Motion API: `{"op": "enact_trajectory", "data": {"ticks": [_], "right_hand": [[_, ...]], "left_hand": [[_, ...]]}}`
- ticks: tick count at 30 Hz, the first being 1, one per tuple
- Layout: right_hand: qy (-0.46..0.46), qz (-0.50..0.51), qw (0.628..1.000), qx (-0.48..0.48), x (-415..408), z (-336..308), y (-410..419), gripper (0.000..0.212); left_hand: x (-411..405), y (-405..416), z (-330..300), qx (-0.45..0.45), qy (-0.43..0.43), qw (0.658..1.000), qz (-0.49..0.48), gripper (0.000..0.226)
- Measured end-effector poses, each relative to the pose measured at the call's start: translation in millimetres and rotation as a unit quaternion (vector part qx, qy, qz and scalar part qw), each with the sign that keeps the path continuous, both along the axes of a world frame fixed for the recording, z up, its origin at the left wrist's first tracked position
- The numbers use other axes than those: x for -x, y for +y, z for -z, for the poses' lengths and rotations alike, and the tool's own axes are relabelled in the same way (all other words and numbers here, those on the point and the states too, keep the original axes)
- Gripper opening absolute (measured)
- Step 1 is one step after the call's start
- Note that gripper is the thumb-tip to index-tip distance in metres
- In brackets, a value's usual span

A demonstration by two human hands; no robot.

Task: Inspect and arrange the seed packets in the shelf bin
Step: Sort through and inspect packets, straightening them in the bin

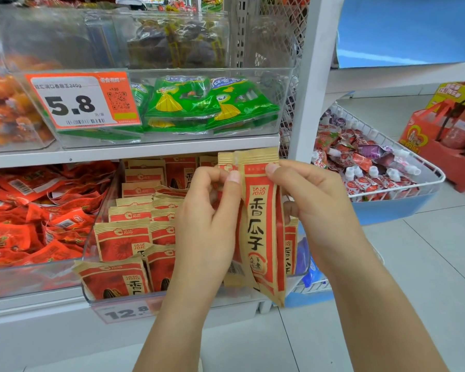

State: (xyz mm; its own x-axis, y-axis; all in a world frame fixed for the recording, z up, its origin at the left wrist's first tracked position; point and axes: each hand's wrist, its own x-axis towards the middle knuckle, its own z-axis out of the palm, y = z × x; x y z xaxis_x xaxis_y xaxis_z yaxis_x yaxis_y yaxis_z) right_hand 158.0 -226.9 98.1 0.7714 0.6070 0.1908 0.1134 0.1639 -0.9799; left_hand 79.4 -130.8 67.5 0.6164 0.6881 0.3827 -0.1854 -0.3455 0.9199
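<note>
I hold tan-and-red seed packets (261, 226) upright in front of the lower shelf. My left hand (207, 224) pinches the top left corner of one, thumb on its front. My right hand (314, 208) grips the right edge of the front packet, thumb near its top. At least two packets overlap between the hands. Behind them a clear shelf bin (90, 269) holds several more of the same packets (124, 240), standing in rows.
Green snack packs (207, 103) fill a clear bin above, with an orange 5.8 price tag (83, 100). Red packets (30, 216) lie in the bin to the left. A white wire basket (424, 167) of pouches stands right, past a white shelf post (312, 89).
</note>
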Motion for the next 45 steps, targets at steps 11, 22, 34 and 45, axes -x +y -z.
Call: {"op": "enact_trajectory", "data": {"ticks": [11,22,34,45], "right_hand": [[0.086,0.045,0.989,-0.115,-22.3,-4.2,-15.3,0.024],[0.034,0.038,0.998,-0.030,-9.4,1.3,-7.4,0.011],[-0.026,0.067,0.997,-0.026,-9.8,4.7,-1.8,0.006],[-0.065,0.083,0.994,0.005,-10.2,7.6,-2.5,0.008]], "left_hand": [[6.2,10.2,-1.9,0.164,0.040,0.968,0.187,0.037],[1.0,8.8,2.0,0.021,-0.006,0.999,0.044,0.041],[-2.9,8.2,15.9,-0.260,0.031,0.963,-0.056,0.008],[-6.7,9.8,20.1,-0.158,0.035,0.986,-0.047,0.015]]}}
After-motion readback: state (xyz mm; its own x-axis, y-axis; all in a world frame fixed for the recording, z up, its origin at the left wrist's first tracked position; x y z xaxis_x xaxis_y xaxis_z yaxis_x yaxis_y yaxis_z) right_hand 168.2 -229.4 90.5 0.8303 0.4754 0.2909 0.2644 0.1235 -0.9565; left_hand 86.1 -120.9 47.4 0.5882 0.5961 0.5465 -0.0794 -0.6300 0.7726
